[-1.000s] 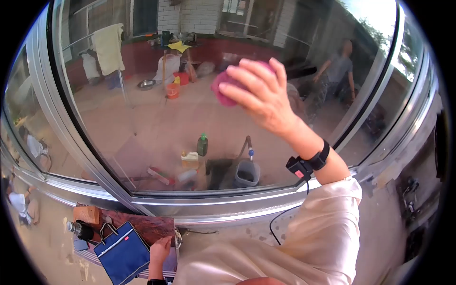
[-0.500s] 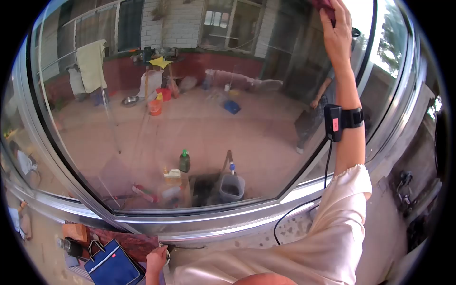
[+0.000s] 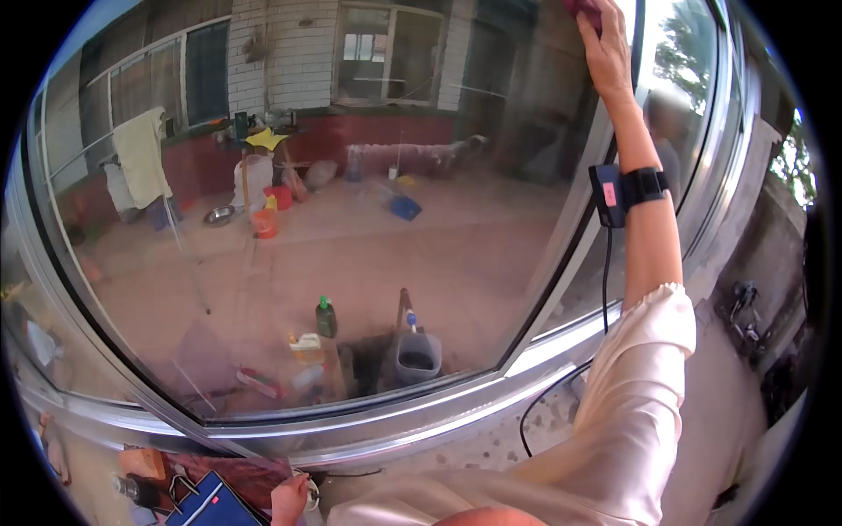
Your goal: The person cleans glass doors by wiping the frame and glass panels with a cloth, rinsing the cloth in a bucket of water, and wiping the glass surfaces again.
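My right hand [image 3: 607, 61] is raised at the top of the view, its fingers closed over a maroon cloth [image 3: 586, 12]. It holds the cloth up against the large window pane [image 3: 368, 254], close to the right-hand metal frame. The cloth is partly cut off by the view's upper edge. Low down, my left hand [image 3: 288, 501] is closed beside a white object [image 3: 312, 498]; what its fingers grip is hidden. A blue bag [image 3: 215, 506] lies just left of that hand.
A brick [image 3: 142, 463] and a dark jar [image 3: 132, 487] stand on the reddish board [image 3: 232, 473]. A black device [image 3: 609, 195] is strapped to my right forearm, its cable [image 3: 607, 280] hanging down. Bottles and a bucket [image 3: 418, 358] show in the glass.
My view has tilted up and turned right, so the window scene sits lower and further left. My right hand with the cloth is nearer the right-hand window frame.
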`<state>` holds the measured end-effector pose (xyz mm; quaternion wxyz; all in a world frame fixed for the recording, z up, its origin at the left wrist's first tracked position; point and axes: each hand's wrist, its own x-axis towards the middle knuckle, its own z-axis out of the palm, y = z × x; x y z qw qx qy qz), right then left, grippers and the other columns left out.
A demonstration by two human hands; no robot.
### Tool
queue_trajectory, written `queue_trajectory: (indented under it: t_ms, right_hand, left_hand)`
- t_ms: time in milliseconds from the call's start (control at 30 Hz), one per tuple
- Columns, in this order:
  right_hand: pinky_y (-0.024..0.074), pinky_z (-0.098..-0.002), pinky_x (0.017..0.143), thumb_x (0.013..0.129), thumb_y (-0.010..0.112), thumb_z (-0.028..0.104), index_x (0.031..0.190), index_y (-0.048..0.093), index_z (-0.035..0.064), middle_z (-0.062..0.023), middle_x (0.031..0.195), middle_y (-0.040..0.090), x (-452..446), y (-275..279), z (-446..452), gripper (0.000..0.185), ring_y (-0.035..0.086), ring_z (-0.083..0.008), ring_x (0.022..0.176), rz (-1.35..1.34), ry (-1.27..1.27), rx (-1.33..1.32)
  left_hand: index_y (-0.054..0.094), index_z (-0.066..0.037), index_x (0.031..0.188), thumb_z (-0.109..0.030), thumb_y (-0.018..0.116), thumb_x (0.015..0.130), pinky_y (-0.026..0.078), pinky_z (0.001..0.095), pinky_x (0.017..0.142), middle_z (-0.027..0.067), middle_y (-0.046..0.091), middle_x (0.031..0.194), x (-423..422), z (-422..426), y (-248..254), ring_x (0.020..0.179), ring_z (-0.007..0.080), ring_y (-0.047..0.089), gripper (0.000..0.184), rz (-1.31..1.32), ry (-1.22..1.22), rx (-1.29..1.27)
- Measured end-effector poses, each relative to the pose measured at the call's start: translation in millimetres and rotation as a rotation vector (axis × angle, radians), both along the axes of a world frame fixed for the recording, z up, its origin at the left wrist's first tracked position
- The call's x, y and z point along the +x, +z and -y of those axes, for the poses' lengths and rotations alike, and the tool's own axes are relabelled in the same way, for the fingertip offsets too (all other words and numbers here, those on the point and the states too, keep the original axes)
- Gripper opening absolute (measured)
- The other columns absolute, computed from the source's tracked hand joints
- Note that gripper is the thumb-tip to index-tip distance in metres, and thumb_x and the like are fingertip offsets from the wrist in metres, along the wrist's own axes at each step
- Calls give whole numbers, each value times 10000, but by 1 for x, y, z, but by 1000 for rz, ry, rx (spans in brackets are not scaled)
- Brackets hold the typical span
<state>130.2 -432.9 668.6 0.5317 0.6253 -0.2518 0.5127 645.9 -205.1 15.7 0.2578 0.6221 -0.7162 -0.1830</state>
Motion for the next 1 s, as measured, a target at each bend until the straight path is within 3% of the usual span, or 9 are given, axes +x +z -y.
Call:
queue_trajectory:
  t_ms: [67, 167, 267, 467, 600, 733, 767, 900, 1000]
  right_hand:
    - [345, -375, 1008, 911, 511, 160, 1281, 472, 87, -152, 1268, 489, -13, 34, 9, 380, 452, -325, 1176, 142, 2, -72]
    - [339, -385, 1006, 907, 520, 184, 1282, 463, 87, -155, 1257, 498, -7, 5, 7, 392, 451, -327, 1172, 198, 23, -78]
    - [311, -355, 1031, 902, 549, 176, 1240, 510, 90, -124, 1305, 470, 1, -95, 1, 351, 412, -289, 1228, 282, 95, -70]
    - [214, -467, 1086, 853, 529, 45, 1241, 484, 97, -166, 1389, 384, 31, -341, -14, 394, 293, -369, 1331, 505, 90, 145]
    - [170, -517, 1090, 705, 610, -29, 1219, 505, 165, -126, 1376, 418, 52, -277, -25, 559, 317, -359, 1336, 162, 24, 244]
    - [298, -424, 1030, 835, 632, 114, 1236, 527, 175, -96, 1344, 426, 38, -127, -13, 418, 376, -326, 1253, 209, 104, 59]
    - [304, -358, 1056, 912, 563, 200, 1266, 499, 153, -141, 1455, 289, 41, -110, -22, 363, 310, -337, 1322, 292, 37, 65]
    - [348, -362, 995, 789, 693, 113, 1125, 662, 187, -86, 1197, 472, 22, -145, -4, 346, 423, -262, 1165, 574, 122, -56]
    - [408, -344, 932, 750, 706, 51, 1097, 677, 197, -33, 1091, 531, 22, -168, -6, 378, 498, -231, 1055, 447, 102, -47]
  left_hand:
    - [681, -104, 964, -190, 594, 829, 514, 407, 665, 152, 663, 840, -3, 14, 4, 758, 331, 641, 183, 42, -6, -13]
    - [679, -114, 960, -184, 572, 836, 523, 407, 667, 116, 674, 851, -6, 22, 12, 769, 309, 648, 178, 107, -55, 12]
    - [678, -111, 967, -185, 575, 835, 524, 402, 675, 118, 674, 862, 2, 20, -2, 777, 306, 649, 183, 53, -123, -17]
    - [679, -116, 974, -196, 569, 837, 524, 401, 681, 117, 672, 877, 22, 12, -5, 783, 305, 648, 192, 15, -203, -21]
    - [680, -131, 979, -203, 575, 834, 524, 403, 677, 119, 671, 863, 34, 11, -9, 776, 309, 648, 193, 31, -224, -12]
    - [680, -136, 981, -207, 576, 836, 524, 407, 678, 124, 671, 851, 32, 15, 8, 768, 313, 648, 193, 120, -227, 65]
    - [678, -115, 991, -205, 580, 841, 520, 412, 701, 141, 670, 877, 28, 19, 14, 798, 323, 647, 200, 84, -217, 66]
    - [678, -93, 1003, -210, 584, 849, 517, 410, 724, 160, 668, 902, 23, 15, 6, 824, 328, 649, 215, 16, -162, 87]
    - [678, -98, 1017, -212, 582, 851, 518, 398, 721, 163, 667, 895, 24, 7, -16, 813, 318, 653, 223, 0, -142, 107]
